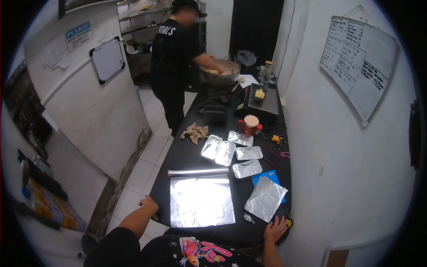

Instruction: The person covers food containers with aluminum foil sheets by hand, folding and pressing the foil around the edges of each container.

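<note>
My left hand [149,204] rests at the left edge of the black table [156,190], fingers partly curled, holding nothing that shows. My right hand [277,229] lies with spread fingers at the near right corner, against a small yellow and black object [290,223]. Between them is a sheet of aluminum foil [201,202], unrolled from a foil roll [198,172] at its far side. Cut foil [266,199] overlaps a blue board or folder [274,177] on the right, with a crumpled foil scrap [249,218] nearby. Beyond the roll lie several foil-covered rectangular trays [225,153].
Crumpled brown paper or cloth [195,132], a red lidded container [250,125], black trays [215,111] and a scale [263,101] bearing a small food tray [260,94] stand farther back. A co-worker [173,56] reaches into a large metal bowl [220,71]. A wall borders the right side.
</note>
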`<state>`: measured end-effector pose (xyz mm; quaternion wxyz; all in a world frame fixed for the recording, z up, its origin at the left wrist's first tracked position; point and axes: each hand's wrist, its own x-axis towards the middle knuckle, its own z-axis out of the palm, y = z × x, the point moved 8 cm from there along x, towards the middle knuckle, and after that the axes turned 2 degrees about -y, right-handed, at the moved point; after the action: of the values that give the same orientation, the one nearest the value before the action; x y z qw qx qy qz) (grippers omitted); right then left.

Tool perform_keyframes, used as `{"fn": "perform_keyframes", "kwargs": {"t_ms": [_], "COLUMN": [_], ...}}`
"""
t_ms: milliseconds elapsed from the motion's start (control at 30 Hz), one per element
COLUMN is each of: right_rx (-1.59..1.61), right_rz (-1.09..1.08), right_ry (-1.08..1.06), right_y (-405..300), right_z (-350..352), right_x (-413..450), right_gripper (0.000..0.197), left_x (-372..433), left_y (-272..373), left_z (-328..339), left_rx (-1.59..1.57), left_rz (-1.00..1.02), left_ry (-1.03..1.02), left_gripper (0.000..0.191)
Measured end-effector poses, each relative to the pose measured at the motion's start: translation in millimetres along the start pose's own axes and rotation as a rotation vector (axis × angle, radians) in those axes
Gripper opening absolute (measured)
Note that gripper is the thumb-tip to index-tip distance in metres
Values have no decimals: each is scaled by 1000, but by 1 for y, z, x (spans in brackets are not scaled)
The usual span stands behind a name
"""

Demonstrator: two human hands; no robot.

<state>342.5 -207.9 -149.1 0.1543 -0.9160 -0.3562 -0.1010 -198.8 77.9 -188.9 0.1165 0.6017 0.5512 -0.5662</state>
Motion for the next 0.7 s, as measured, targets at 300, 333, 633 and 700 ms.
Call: {"fn": "perform_keyframes", "kwargs": {"t_ms": [300,333,633,700], "right_rx": [-26,-45,-17,-24], "right_rz": [-3,-10,-11,-3], "right_ry": [49,53,22,34], "right_y": [4,8,-2,0], "right_z": [-7,-5,-6,-9], "right_x": [0,-2,1,0], "right_gripper": [40,40,41,42], "left_x": [0,1,-7,-3], "left_y": [5,11,2,2], "left_z": [-5,-9,-10,-9], "left_rx": [32,59,95,66], "left_rz": [15,40,40,21], "left_ry": [34,41,46,55], "left_gripper": [118,119,119,117]}}
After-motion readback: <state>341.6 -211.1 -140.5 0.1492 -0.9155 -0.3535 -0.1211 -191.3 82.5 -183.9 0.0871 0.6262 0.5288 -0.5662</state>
